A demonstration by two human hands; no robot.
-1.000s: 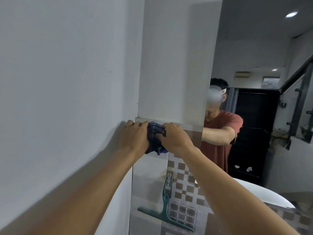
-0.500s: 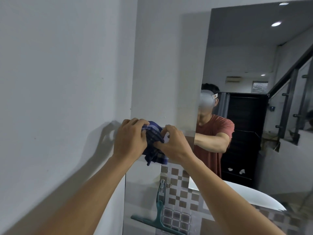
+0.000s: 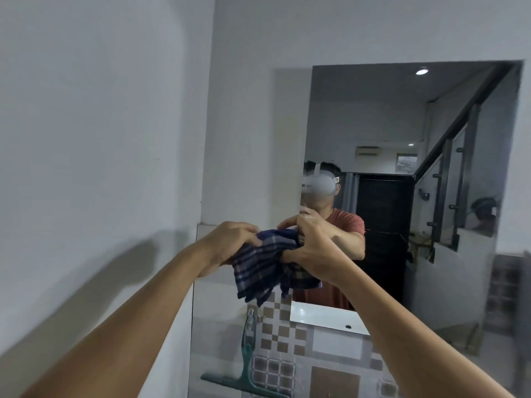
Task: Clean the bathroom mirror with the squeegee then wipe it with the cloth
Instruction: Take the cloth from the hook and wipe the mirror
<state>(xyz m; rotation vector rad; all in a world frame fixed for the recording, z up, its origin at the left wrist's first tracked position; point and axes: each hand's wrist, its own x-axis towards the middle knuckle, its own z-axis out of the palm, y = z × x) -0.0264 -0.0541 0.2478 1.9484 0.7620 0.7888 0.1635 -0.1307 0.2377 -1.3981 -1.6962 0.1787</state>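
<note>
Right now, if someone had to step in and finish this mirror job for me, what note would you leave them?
Left hand: gripping the left side of the plaid cloth.
Right hand: gripping the cloth's right side; the cloth is bunched between both hands and hangs loose below, in front of the mirror, not pressed on the glass.
Squeegee: green, hanging by its handle on the tiled wall below the hands, blade at the bottom, in nobody's grip.
Done: squeegee looks put away, so that pass is probably finished.
Left: spread or fold the cloth, then wipe the mirror. Streaks cannot be judged from this view.
</note>
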